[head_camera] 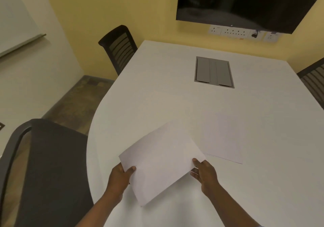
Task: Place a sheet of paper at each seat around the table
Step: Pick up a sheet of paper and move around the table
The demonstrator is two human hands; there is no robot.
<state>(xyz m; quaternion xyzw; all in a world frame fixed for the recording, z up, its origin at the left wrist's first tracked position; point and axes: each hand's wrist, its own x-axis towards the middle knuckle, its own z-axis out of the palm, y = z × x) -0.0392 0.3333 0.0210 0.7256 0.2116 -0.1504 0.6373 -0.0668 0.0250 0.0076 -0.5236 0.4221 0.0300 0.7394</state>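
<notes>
I hold a white sheet of paper (162,162) above the near left part of the white table (157,86), turned at an angle. My left hand (121,177) pinches its left edge with the thumb on top. My right hand (204,174) pinches its right corner, fingers underneath. A small stack of white sheets (223,139) lies flat on the table just right of the held sheet. A dark chair (47,170) stands at the near left, pushed to the table edge.
Another dark slatted chair (120,49) stands at the far left side and a third chair (313,81) at the right edge. A grey cable hatch (213,71) sits in the table's middle. A dark screen (245,2) hangs on the yellow wall.
</notes>
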